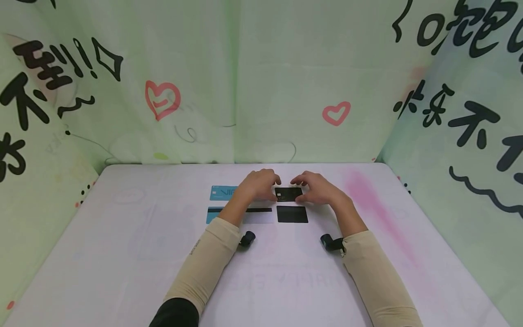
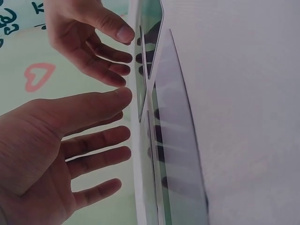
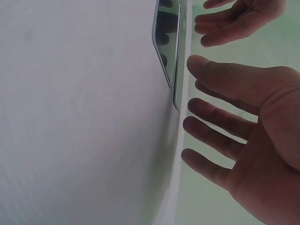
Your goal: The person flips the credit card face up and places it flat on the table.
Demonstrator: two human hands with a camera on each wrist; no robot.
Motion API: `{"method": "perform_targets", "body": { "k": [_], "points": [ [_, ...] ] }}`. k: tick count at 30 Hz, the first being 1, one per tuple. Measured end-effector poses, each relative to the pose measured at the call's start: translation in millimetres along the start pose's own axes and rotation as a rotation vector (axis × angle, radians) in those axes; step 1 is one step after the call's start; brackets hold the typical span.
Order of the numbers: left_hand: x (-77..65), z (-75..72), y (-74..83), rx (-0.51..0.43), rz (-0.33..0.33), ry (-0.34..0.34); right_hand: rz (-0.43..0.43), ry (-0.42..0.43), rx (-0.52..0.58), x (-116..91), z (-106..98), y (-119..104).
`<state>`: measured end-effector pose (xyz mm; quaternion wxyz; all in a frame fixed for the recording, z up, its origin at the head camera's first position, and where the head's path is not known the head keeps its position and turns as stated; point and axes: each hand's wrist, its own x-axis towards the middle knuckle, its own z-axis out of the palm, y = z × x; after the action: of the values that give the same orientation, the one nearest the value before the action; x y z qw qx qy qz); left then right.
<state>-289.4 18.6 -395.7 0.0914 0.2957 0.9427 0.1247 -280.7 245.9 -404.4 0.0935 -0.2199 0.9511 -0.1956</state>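
Fingers (image 2: pixel 98 138) of both hands are spread apart and loosely bent, pinching nothing as far as the wrist views show. Pale green cloth (image 1: pixel 278 81) walls in the white table (image 1: pixel 102 254). Over the table's far part, the left hand (image 1: pixel 259 185) and right hand (image 1: pixel 320 187) face each other across the upper black card (image 1: pixel 288 195), which lies flat between them, a thumb by each short edge; whether either thumb touches it, one cannot tell. Just below it, nearer the person, lies the lower black card (image 1: pixel 292 214). To the left are the blue card (image 1: pixel 218 197) and a striped card (image 1: pixel 259 218), both partly hidden by the left arm.

Handling so thin a card well probably calls for both thumbs to meet opposite edges together, with light, equal pressure, so that it neither twists nor bows. Fingertips are best kept high, since a low sweep could nudge the neighbouring card. Smallest is the lettering (image 1: pixel 229 192) on the blue card, cut off by the arm.
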Motion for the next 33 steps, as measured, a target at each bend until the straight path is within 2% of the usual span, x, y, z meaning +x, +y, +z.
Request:
{"method": "perform_targets", "body": {
  "k": [11, 18, 24, 33],
  "points": [
    [-10.9, -3.2, -2.1, 0.023, -0.023, -0.011, -0.015, 0.019, 0.017, -1, -1, -6],
    [-20.0, -5.8, -3.2, -0.013, -0.029, -0.005, -0.038, 0.031, 0.03, -3, 1, -12],
    [-31.8, -7.0, -10.5, -0.004, -0.039, -0.004, -0.074, 0.043, 0.043, -1, 6, -22],
    [-51.0, -13.0, -20.6, -0.041, -0.031, -0.003, -0.115, 0.028, 0.06, 2, 13, -36]
  ]
}}
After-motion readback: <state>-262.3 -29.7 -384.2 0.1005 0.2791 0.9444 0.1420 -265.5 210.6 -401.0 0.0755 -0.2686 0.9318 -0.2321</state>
